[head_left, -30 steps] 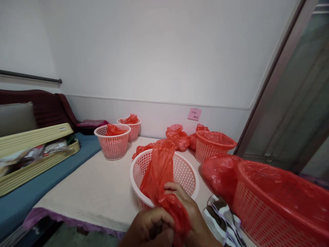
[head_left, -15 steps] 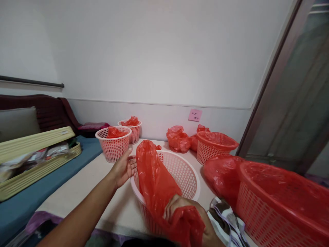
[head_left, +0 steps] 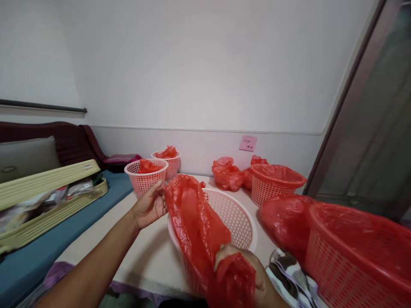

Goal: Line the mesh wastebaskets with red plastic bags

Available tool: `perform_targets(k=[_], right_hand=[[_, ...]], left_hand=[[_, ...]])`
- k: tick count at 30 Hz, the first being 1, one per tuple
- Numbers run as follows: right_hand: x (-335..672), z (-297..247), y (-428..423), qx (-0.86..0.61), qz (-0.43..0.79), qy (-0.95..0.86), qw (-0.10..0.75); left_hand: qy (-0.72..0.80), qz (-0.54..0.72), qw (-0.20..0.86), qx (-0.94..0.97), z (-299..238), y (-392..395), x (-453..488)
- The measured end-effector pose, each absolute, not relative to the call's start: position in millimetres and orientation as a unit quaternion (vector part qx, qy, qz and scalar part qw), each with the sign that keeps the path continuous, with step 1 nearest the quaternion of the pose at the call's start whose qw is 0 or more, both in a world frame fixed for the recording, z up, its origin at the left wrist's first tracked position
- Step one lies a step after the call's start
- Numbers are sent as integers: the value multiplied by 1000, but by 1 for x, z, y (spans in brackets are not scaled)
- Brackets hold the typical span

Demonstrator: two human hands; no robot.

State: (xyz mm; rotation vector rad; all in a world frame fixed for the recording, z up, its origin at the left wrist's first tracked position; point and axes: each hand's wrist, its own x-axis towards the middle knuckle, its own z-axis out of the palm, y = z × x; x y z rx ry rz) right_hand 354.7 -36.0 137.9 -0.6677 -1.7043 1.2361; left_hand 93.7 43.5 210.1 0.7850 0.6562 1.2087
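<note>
A thin red plastic bag [head_left: 201, 222] stretches over the front left of a pale pink perforated basket [head_left: 231, 209]. My right hand [head_left: 239, 265] is closed round the bunched end of the bag, low over the basket's near rim. At the bag's far left end is my left hand [head_left: 150, 207], thumb raised and fingers apart, with fingertips at the edge of the plastic. Part of those fingers hides beside the bag, and whether they press on it is hard to see. The bag's left end gapes a little.
Two small pink baskets [head_left: 146, 179] holding red bags stand at the back left. Red bags [head_left: 226, 173] and red-lined baskets [head_left: 356, 252] fill the right side. A striped cloth [head_left: 290, 278] lies near them. A long yellow box [head_left: 54, 214] rests on the blue surface at left.
The bag's left end has opened wider and shifted slightly left. My left hand has turned a little at its edge. My right hand keeps its hold; the view has swung slightly left.
</note>
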Motion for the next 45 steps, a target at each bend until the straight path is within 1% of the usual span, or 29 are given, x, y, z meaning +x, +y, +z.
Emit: perform_targets(k=[4, 8, 11, 15, 18, 21, 24, 27, 31, 34, 36, 39, 42, 44, 45], right_hand=[[350, 142, -34, -259, 530, -676, 441], [353, 162, -49, -272, 519, -657, 475], [363, 166, -53, -310, 456, -661, 509], [379, 152, -40, -353, 357, -650, 570], [386, 147, -31, -393, 300, -617, 613], [383, 152, -31, -409, 280, -606, 623], [373, 160, -39, -398, 302, -627, 597], [358, 164, -47, -395, 315, -656, 560], [342, 165, -52, -341, 296, -735, 505], [342, 168, -54, -279, 294, -770, 492], [348, 172, -56, -287, 353, -724, 518], [360, 179, -59, -324, 477, -550, 605], [365, 189, -63, -279, 562, -405, 664], [362, 198, -68, -236, 588, -375, 677], [359, 202, -71, -222, 596, -375, 674]], left_hand=[[326, 577, 646, 380, 211, 39, 85], [369, 607, 575, 407, 205, 36, 73], [414, 657, 474, 415, 199, 35, 52], [470, 707, 335, 410, 192, 32, 27], [483, 731, 287, 388, 190, 26, 22], [471, 730, 316, 381, 197, 14, 34], [444, 700, 378, 412, 211, -7, 65], [421, 607, 469, 483, 222, -35, 111], [387, 479, 538, 576, 222, -72, 169], [317, 440, 540, 644, 216, -85, 184], [286, 468, 495, 674, 212, -85, 181], [309, 506, 377, 712, 205, -77, 169], [317, 433, 224, 814, 194, -65, 165], [266, 393, 123, 872, 183, -59, 169], [250, 393, 90, 880, 176, -57, 173]])
